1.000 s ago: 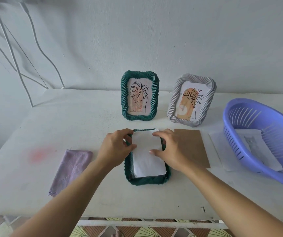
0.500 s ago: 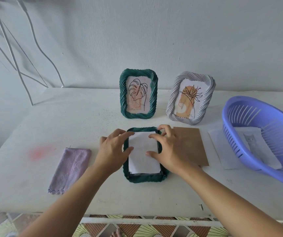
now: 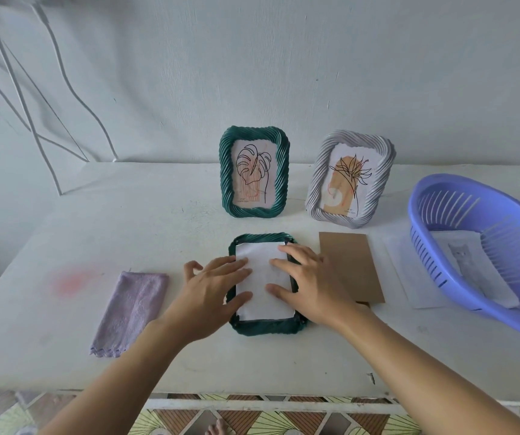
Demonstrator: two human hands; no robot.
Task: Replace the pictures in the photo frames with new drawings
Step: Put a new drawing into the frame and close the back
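On the white bench (image 3: 64,233), a purple basket (image 3: 431,262) sits at the right and a lilac cloth (image 3: 130,312) at the left. A green frame (image 3: 225,174) and a grey frame (image 3: 356,137) stand far back. Near centre, between cloth and brown card (image 3: 349,265), a face-down frame (image 3: 268,328) lies flat with white paper (image 3: 261,277) on its back. The left hand (image 3: 211,290) and right hand (image 3: 308,287) press that paper, fingers straight, neither grip closed on anything.

One wide-angle view is being taken from the head, being pointed forward and down across the desk (image 3: 79,233) from above its near edge. The left hand (image 3: 211,293) and right hand (image 3: 312,287) are being framed close at centre, the wall (image 3: 283,73) far behind.
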